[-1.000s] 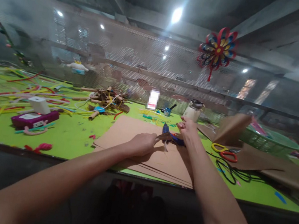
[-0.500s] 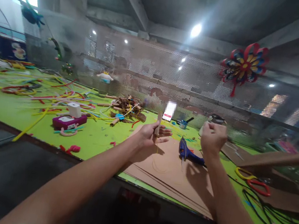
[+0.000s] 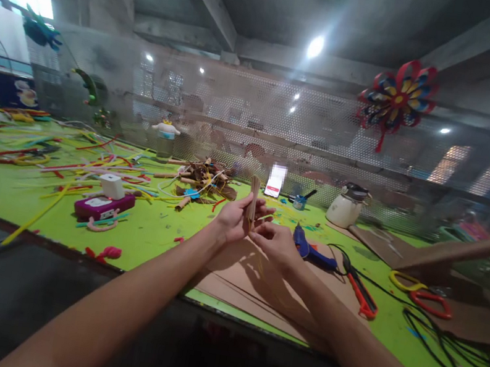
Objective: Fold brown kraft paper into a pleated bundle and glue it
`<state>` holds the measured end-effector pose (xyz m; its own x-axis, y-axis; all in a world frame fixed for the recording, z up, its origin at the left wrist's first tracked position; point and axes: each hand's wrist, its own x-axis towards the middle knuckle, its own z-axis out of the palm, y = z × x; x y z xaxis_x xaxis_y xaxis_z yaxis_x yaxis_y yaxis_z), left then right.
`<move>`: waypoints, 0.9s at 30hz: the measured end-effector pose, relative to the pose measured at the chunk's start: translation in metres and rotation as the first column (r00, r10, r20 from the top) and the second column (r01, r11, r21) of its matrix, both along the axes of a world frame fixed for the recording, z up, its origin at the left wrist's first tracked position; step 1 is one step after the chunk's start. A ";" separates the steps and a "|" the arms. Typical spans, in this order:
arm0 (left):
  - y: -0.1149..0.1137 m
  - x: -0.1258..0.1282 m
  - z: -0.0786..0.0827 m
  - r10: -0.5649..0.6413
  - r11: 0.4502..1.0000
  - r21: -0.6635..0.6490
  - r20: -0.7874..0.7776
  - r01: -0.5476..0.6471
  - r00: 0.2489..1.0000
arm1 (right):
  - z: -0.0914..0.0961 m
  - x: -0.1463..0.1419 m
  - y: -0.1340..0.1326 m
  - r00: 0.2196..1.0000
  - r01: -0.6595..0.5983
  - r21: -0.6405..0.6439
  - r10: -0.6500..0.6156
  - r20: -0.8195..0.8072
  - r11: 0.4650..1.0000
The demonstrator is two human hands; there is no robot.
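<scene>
My left hand (image 3: 235, 217) is raised above the brown cardboard sheet (image 3: 253, 275) and grips a slim upright roll of brown paper (image 3: 252, 200). My right hand (image 3: 276, 242) is right beside it, its fingers pinched at the lower end of the same roll. A blue glue gun (image 3: 309, 250) lies on the cardboard just right of my hands. Red-handled scissors (image 3: 361, 292) lie further right on the green table (image 3: 152, 234).
A pile of brown paper rolls (image 3: 203, 179), coloured strips (image 3: 64, 169), a magenta box with a white block (image 3: 98, 204), a phone (image 3: 275, 180), a white kettle-shaped pot (image 3: 345, 208), yellow-and-red scissors (image 3: 419, 294) and a black cable (image 3: 443, 348) lie around. A mesh screen (image 3: 246, 121) backs the table.
My right hand let go of the glue gun, rose, then came down to join my left hand on the paper roll. The left hand lifted the roll upright.
</scene>
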<state>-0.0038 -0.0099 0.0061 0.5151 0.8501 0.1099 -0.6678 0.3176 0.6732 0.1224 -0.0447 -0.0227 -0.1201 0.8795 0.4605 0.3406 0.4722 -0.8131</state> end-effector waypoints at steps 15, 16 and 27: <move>0.013 -0.011 0.002 0.137 0.990 0.023 -0.022 -0.137 0.990 | 0.044 0.044 -0.026 0.967 -0.252 0.052 0.254 -0.033 0.966; 0.014 -0.010 0.002 0.139 0.990 0.014 -0.027 -0.139 0.990 | 0.044 0.042 -0.027 0.955 -0.274 0.096 0.282 -0.089 0.957; 0.013 -0.010 0.006 0.061 0.990 -0.127 -0.054 -0.068 0.997 | 0.023 0.008 -0.028 0.774 -0.469 0.022 0.423 -0.471 0.883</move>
